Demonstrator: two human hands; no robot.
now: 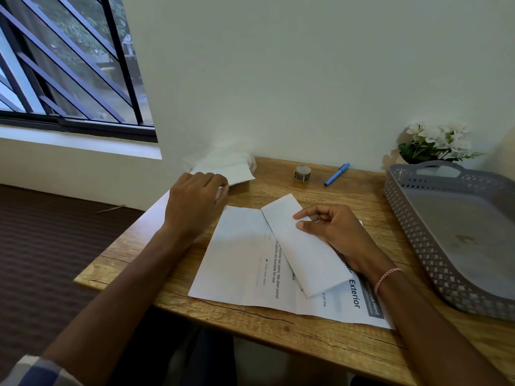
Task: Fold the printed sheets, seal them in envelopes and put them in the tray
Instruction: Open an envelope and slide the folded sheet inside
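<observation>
Right hand (328, 227) pinched the folded sheet (303, 252); left hand (195, 201) gripped the envelope pile (231, 171). You risked lifting two envelopes together.

Grey perforated plastic tray (412, 235) at three o'clock; blue pen (336, 174) at twelve; wood-grain brown table (278, 330); white printed sheets (245, 260) with black text.

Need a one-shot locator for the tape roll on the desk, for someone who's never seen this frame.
Find the wooden desk and follow its back edge along the pale wall. Between the pile of white envelopes at the left corner and the blue pen sits the tape roll. It is the only round thing there: a short patterned ring, hole facing up.
</observation>
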